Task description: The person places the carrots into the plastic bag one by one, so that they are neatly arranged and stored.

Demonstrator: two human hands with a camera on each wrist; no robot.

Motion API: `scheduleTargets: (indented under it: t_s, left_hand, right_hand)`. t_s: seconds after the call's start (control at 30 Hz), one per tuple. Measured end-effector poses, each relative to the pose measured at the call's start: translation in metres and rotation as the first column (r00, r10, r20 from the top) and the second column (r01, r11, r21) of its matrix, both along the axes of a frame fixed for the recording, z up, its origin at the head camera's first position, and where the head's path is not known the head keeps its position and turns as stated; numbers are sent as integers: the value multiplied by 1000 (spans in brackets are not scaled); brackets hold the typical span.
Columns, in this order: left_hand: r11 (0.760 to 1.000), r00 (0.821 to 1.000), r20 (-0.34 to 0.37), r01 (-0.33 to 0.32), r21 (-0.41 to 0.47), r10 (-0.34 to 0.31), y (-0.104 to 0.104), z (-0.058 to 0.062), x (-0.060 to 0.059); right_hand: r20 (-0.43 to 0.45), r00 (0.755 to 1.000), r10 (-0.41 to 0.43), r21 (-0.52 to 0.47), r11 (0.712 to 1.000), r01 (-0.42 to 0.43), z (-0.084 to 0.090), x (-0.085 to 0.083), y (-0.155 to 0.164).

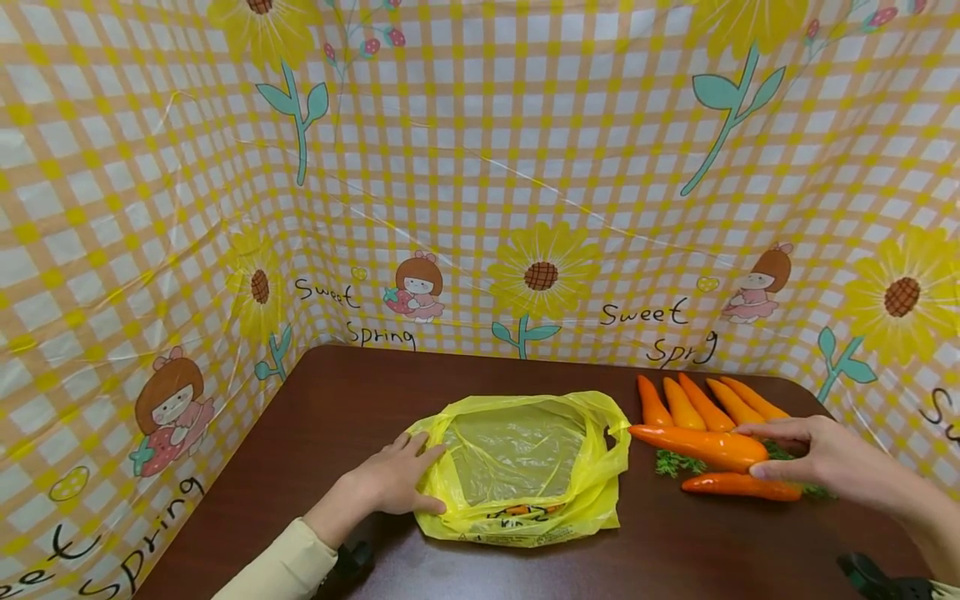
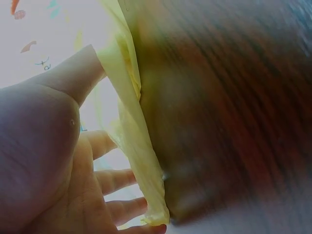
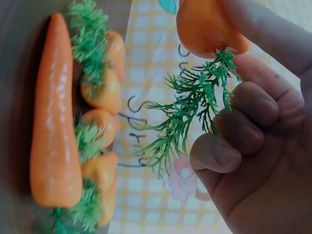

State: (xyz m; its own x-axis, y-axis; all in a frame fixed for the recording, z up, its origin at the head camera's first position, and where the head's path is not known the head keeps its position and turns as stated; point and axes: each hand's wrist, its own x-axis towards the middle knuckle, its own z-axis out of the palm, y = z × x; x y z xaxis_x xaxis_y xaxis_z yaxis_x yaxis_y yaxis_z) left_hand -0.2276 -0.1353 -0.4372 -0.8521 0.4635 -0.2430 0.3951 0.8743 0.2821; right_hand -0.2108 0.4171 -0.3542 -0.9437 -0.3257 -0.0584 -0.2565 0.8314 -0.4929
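Note:
A yellow plastic bag (image 1: 442, 517) lies on the dark table with its mouth spread wide. My left hand (image 1: 390, 479) touches the bag's left side, fingers spread and fairly straight; in the left wrist view the fingers (image 2: 117, 180) reach along the yellow plastic. Between thumb and fingers, my right hand (image 1: 832, 458) pinches an orange carrot (image 1: 693, 446) at its thick end. Its tip points left, overlapping the bag's right edge in the head view. Feathery green leaves (image 3: 195, 95) hang from the held carrot in the right wrist view, with the other fingers curled beside them.
A single loose carrot (image 1: 738, 487) lies in front of the held one. Several more carrots (image 1: 701, 404) lie side by side at the back right. Checked, flower-printed cloth (image 1: 465, 167) walls the back and sides of the dark table (image 1: 337, 392).

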Motion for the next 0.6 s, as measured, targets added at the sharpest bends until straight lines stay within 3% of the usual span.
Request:
scheduleTargets:
  t_s: [0.3,0.6]
  left_hand:
    - [1000,1000,-4,-4,-4,4,3,1,0]
    - [1000,1000,2,-10,3,10,2,-4,-1]
  right_hand:
    - [-49,990,133,-100,985,-137,9,-12,-23]
    - [-11,992,127,-98,987,-127,29,-29,-59]
